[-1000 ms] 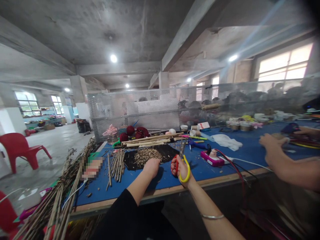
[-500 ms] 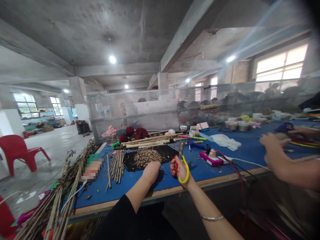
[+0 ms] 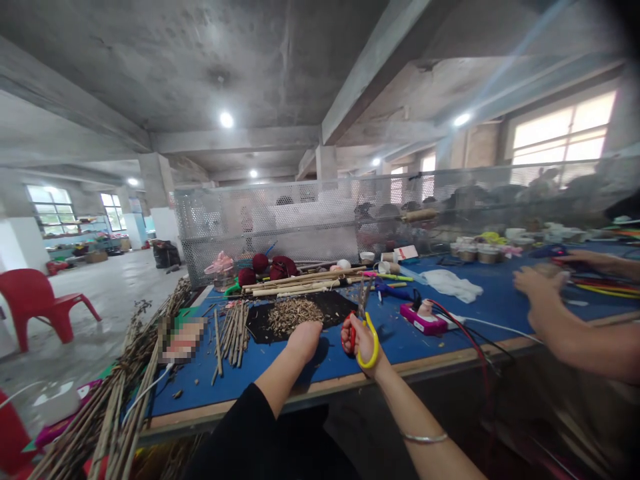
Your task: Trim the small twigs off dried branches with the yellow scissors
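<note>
Single view, head-worn camera: set at the near edge of the blue counter (image 3: 450,313), facing forward and only slightly down, so that concrete ceiling fills the upper half and the counter runs across the lower middle. Near field: the wearer's left hand (image 3: 304,337) and right hand (image 3: 363,341) at the lower centre, close below the lens; a co-worker's hand (image 3: 537,293) enters from the right edge. Far field: mesh partition (image 3: 280,220) behind the counter, open floor and red chair (image 3: 37,300) at left; no second view shares the scene.
</note>
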The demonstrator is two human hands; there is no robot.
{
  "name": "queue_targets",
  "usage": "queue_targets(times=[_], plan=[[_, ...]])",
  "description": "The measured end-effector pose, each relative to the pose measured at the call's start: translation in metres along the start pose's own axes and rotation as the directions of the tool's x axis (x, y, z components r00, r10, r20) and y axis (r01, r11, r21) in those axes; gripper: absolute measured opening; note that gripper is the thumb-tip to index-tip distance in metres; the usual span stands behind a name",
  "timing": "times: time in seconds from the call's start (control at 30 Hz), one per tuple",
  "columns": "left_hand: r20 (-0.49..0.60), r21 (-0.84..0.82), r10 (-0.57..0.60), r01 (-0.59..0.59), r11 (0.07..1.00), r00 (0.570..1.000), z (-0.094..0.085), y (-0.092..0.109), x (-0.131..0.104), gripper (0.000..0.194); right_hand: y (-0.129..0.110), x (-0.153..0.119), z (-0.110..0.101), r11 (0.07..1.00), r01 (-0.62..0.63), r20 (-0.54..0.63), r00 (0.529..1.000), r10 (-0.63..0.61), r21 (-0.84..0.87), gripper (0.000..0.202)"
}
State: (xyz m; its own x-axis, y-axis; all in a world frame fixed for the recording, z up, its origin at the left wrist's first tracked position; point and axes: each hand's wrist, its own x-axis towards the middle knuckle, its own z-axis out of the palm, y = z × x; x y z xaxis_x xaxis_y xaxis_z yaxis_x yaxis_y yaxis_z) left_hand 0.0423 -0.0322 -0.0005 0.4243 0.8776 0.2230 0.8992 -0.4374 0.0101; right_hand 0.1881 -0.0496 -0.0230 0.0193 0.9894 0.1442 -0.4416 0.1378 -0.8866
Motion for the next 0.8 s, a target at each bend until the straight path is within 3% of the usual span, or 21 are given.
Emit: queue_targets(times=[0.27,0.37,0.43,0.53,0.63,0.8], plan=[[-0.080,-0.062,0.042,-0.047,0.997,0.996,0.012,-0.012,-0.006,0.019,0.001,0.000,0.000,1.000,0.006,0.000,1.000,-0.006,0.002,0.044],[-0.161,-0.107,-0.014,-0.003,0.994,0.987,0.010,-0.022,-0.009,0.016,0.001,0.000,0.000,1.000,-0.001,-0.001,1.000,0.001,0.010,0.043],[-0.267,-0.168,-0.134,0.091,0.982,0.954,0.006,-0.033,-0.007,0.015,0.000,-0.001,0.000,1.000,-0.006,-0.003,1.000,0.006,0.013,0.043],[-0.362,-0.283,-0.358,0.264,0.922,0.861,-0.005,-0.048,0.000,0.014,-0.001,-0.002,0.001,1.000,-0.010,0.001,1.000,0.010,0.009,0.044],[-0.433,-0.328,-0.423,0.299,0.896,0.796,-0.017,-0.055,0.003,0.018,-0.001,-0.001,0.000,1.000,-0.015,-0.010,1.000,0.015,0.007,0.044],[-0.446,-0.416,-0.395,0.205,0.886,0.803,-0.017,-0.052,-0.007,0.023,0.000,-0.001,0.001,1.000,0.002,0.000,1.000,-0.002,-0.023,0.045]])
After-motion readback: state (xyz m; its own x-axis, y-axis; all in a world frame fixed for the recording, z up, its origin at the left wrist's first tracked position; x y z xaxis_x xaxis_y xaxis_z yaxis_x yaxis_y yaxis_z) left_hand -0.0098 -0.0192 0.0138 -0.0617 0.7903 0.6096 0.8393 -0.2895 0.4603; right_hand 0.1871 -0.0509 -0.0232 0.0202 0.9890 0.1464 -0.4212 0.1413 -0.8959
